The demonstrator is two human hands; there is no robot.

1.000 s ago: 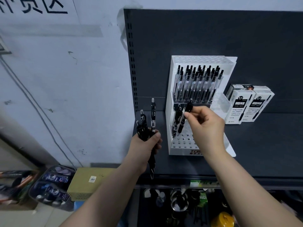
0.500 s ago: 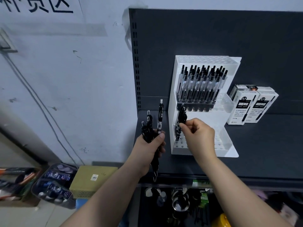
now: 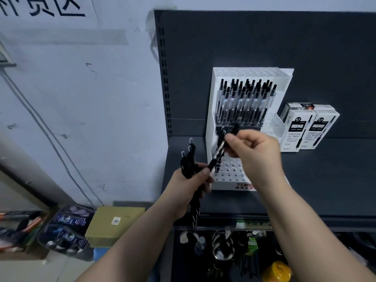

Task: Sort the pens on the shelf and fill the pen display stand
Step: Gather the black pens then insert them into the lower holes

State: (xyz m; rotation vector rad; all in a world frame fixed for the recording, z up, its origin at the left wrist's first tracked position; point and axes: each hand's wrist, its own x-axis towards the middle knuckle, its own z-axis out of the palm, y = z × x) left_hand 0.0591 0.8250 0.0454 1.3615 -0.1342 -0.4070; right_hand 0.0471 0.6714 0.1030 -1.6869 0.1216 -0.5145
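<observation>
A white tiered pen display stand (image 3: 227,180) sits on the dark shelf (image 3: 317,180). Its upper tier is packed with several clear black-capped pens (image 3: 244,100). The lower tier has a few pens at its left and many bare holes. My left hand (image 3: 189,184) grips a bundle of black pens (image 3: 188,163), their clips pointing up, just left of the stand. My right hand (image 3: 254,153) pinches a single black pen (image 3: 218,152), tilted, its lower end near my left thumb, in front of the lower tier.
Two white pen boxes (image 3: 309,129) stand right of the stand against the dark back panel. A clear plastic holder (image 3: 273,124) is fixed on the stand's right side. Below the shelf hang small items; a yellow-green basket (image 3: 114,224) and packaged goods (image 3: 67,231) lie on the floor at left.
My right hand left the stand's lower tier and now holds a pen drawn from the left hand's bundle, lifted toward the stand. The tallest pen in the bundle is gone.
</observation>
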